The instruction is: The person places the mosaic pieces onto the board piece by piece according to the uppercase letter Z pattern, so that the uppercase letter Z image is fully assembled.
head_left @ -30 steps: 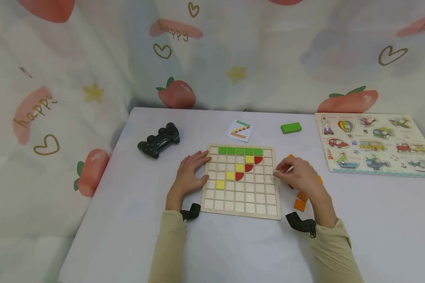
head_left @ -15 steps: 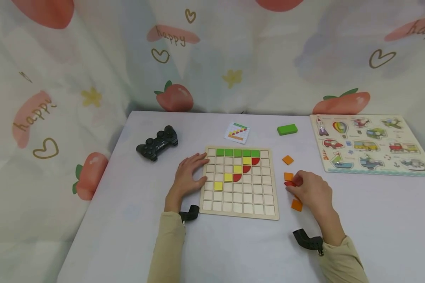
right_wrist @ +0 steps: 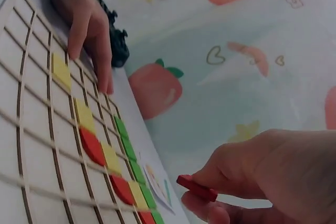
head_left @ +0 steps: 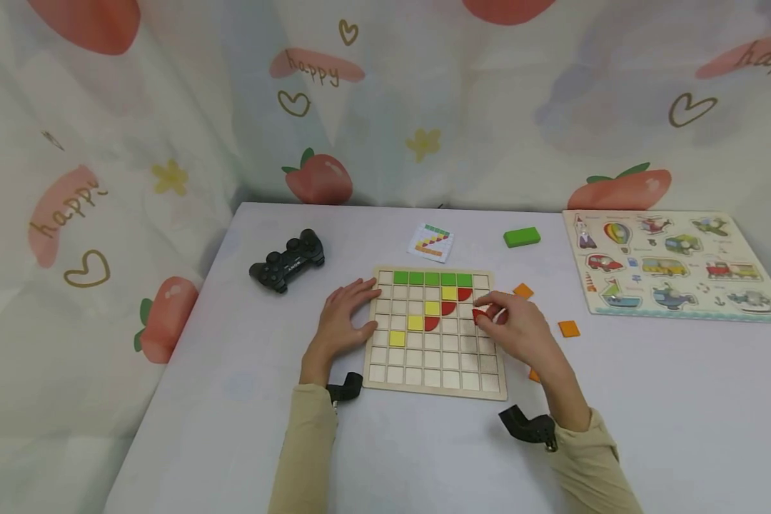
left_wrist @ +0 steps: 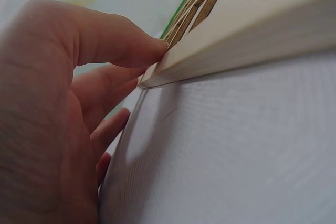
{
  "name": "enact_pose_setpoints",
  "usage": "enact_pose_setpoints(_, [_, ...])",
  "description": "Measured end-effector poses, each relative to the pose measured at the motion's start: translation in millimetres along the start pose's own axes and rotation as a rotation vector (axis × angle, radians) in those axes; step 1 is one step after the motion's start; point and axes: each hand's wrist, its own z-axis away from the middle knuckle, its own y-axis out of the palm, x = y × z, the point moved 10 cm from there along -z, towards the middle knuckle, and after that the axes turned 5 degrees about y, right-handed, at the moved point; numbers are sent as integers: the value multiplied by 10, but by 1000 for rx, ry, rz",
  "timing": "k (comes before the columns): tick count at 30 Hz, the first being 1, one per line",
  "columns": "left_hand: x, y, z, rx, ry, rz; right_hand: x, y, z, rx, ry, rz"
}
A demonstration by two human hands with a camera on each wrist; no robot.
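Observation:
A square wooden grid board [head_left: 450,360] lies on the table. Along its far row runs a line of green square tiles [head_left: 432,278]; yellow squares [head_left: 397,339] step diagonally below, and red quarter-round tiles [head_left: 431,325] sit beside some of them. My left hand [head_left: 340,321] rests at the board's left edge, thumb and fingertips touching the frame, fingers loosely extended. Over the right part of the board, my right hand [head_left: 517,328] pinches a red tile [right_wrist: 197,188] between thumb and fingers. The right wrist view shows that tile edge-on, raised above the grid.
Loose orange tiles [head_left: 568,329] lie right of the board, some partly hidden by the right hand and wrist. Behind stand a small pattern card [head_left: 432,243] and a green block [head_left: 522,237]. A black game controller [head_left: 289,260] is at left, a picture puzzle [head_left: 674,260] at right.
My right hand went from the board's right edge to the loose tiles, then came back over the board with a red tile. An orange tile has shifted rightward. The left hand stays put.

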Motion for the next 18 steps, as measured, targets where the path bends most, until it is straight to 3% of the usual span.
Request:
enact_pose_setpoints(4, [-8, 20, -9, 3, 2, 6, 285, 243, -92, 38, -89, -127])
enact_pose_setpoints(8, [-16, 22, -14, 7, -7, 5, 386, 500, -140, 88, -108, -206])
enact_pose_setpoints(13, [-11, 6, -4, 11, -15, -12, 332, 793, -163, 133, -53, -190])
enact_pose_setpoints(18, [16, -5, -4, 13, -21, -10, 302, 867, -173, 81, -5, -128])
